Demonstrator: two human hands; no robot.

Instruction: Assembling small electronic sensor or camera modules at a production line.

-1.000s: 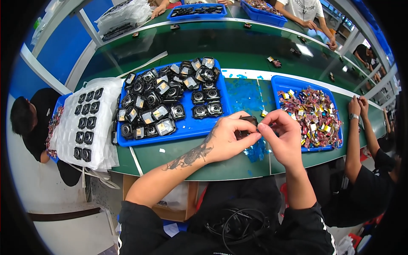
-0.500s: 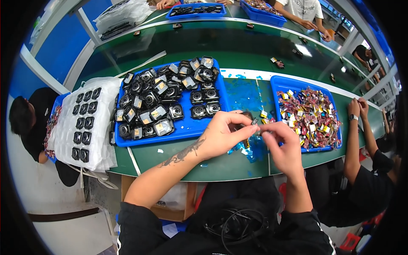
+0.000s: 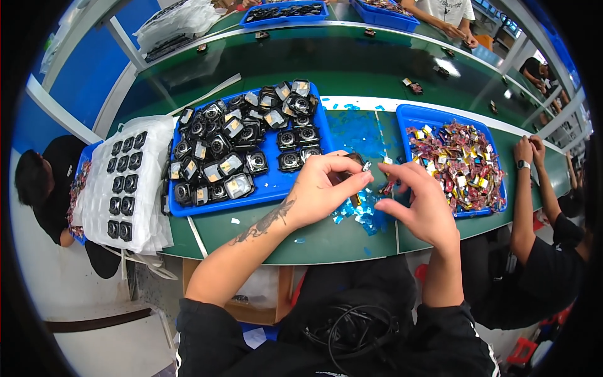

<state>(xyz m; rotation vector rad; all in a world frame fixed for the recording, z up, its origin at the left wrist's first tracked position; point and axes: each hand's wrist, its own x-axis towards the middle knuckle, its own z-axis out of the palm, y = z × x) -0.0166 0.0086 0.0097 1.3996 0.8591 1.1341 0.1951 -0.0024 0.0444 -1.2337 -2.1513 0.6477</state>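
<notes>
My left hand [image 3: 320,195] is closed around a small black watch-like housing [image 3: 355,161], gripping it between thumb and fingers over the bench. Most of that housing is hidden by the fingers. A little to the right, my right hand [image 3: 427,204] is open, thumb and forefinger spread apart, with nothing visible between them. Under both hands lie scraps of blue film [image 3: 364,220] and a few small parts. Left of my hands, a blue tray [image 3: 273,196] bears many black square housings [image 3: 220,146] with round lenses or pale backs.
A second blue tray [image 3: 407,125] at right holds small yellow, white and reddish parts [image 3: 458,166]. White plastic trays [image 3: 97,195] with rows of black housings stand far left. Beyond a white rail runs a green conveyor [image 3: 314,56] with scattered parts. Co-workers sit on both sides and opposite.
My right hand has drawn back from the left and its fingers have spread from a pinch. The left hand has shifted slightly left and still grips the black housing.
</notes>
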